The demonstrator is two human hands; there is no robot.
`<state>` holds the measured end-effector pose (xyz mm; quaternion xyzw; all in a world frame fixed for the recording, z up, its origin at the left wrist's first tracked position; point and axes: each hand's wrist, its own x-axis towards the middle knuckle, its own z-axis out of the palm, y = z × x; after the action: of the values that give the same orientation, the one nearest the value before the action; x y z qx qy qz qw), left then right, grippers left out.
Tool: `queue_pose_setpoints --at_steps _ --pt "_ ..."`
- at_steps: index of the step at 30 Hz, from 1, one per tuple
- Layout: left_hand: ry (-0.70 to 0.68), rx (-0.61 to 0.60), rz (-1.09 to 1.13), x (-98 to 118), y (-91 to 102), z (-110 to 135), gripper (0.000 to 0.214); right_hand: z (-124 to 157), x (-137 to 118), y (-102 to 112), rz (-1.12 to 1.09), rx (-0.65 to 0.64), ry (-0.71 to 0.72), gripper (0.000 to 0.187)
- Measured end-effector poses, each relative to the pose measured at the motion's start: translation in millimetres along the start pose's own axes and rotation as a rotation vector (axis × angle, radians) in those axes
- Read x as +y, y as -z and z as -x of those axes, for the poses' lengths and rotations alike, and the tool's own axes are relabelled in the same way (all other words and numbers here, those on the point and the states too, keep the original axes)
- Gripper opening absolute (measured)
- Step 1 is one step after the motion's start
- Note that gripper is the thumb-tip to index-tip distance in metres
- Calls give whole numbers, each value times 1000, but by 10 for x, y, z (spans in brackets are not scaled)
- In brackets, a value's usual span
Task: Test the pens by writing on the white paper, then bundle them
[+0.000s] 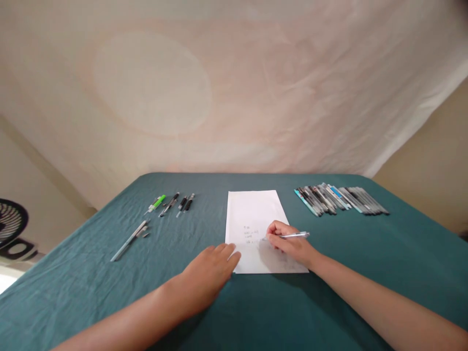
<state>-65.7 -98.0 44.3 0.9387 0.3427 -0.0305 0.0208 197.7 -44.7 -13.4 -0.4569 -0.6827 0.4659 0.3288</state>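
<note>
A white sheet of paper (252, 214) lies in the middle of the teal-covered table (402, 253), with a few short lines of writing near its centre. My right hand (288, 241) rests on the sheet, fingers pinched round a silver pen (296, 235) whose tip touches the paper by the writing. My left hand (210, 273) lies flat, fingers stretched out, its fingertips on the sheet's lower left corner.
A row of several pens (340, 199) lies at the back right. At the left lie a green-capped pen (156, 204), three dark pens (179, 203) and a grey pen (129, 240) with its cap off. A black fan (10, 224) stands off the table's left side.
</note>
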Motion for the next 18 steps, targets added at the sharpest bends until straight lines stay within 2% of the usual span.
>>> queue_pose_setpoints --at_steps 3,6,8,11,15,18 --pt "-23 98 100 -128 -236 -40 30 9 -64 -12 -37 38 -37 15" --pt "-100 207 158 -139 -353 -96 27 6 -97 -64 -66 88 -75 15" --pt "-133 253 196 -128 -385 -129 28 1 -87 -111 -47 127 -74 13" --pt "-147 290 268 -164 -393 -146 28 11 -56 -172 73 165 19 11" --pt "-144 270 390 -292 -361 -125 27 51 -45 -231 286 169 169 8" --pt "-126 273 471 -373 -357 -115 28 70 -46 -256 388 170 214 6"
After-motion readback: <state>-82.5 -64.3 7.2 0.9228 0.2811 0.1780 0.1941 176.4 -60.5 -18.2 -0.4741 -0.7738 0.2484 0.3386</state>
